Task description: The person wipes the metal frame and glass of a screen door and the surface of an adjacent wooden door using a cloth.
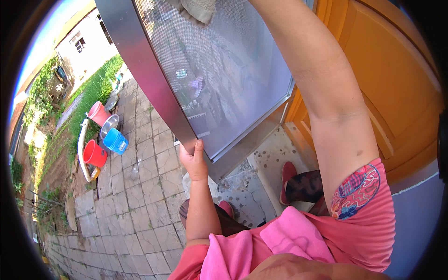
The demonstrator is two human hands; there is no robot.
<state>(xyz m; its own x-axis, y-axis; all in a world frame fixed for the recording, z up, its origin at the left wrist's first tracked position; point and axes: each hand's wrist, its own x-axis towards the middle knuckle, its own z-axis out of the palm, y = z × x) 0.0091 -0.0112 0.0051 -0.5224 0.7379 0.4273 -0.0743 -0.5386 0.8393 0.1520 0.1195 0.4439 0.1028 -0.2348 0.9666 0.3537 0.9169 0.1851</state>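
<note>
A screen door (144, 70) with a broad metal frame and fine mesh stands open in front of me. My left hand (193, 163) grips the lower part of the frame's outer edge, thumb on the near face and the other fingers hidden behind. At the top of the picture a beige-grey cloth (199, 10) lies against the mesh. My right arm stretches up past the upper edge, so its hand is out of sight, and whether it touches the cloth cannot be seen.
An orange wooden door (392, 79) stands at the right, above a stone step (266, 172). On the paving at the left sit a red bucket (95, 154), a blue bucket (115, 141), a pink bucket (99, 113) and a metal basin (110, 125). Greenery grows beyond.
</note>
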